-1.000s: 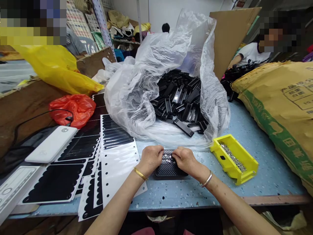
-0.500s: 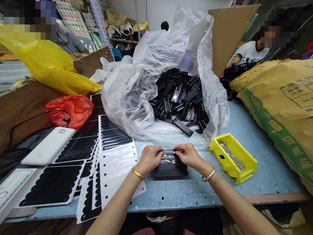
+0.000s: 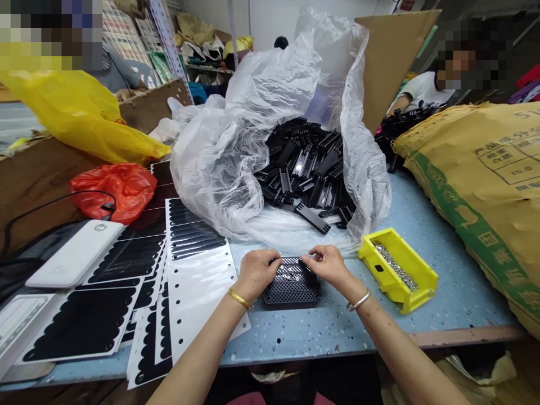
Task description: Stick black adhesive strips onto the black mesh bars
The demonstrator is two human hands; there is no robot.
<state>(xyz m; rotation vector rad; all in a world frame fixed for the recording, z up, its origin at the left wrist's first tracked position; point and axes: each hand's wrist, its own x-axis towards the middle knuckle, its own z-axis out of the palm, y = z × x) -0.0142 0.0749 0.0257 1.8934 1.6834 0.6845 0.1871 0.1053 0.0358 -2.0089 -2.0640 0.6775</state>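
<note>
A block of black perforated plastic strips lies side by side on the table in front of me. Several small silvery metal pieces sit on its upper rows. My left hand is at the block's far left corner, thumb and forefinger pinched together. At the far right corner, my right hand has its thumb and fingers curled together, tips touching or just above the strips. Whatever is between the fingertips of either hand is too small or hidden to make out.
Behind the block, a clear plastic bag holds many black strips. A yellow bin of small metal pieces stands right, beside a large woven sack. Black-and-white sticker sheets and a white power bank lie left. Other people sit beyond.
The view has shifted slightly. My right hand has moved a little to the right, its fingers lifting slightly off the far right corner. My left hand stays at its corner.
</note>
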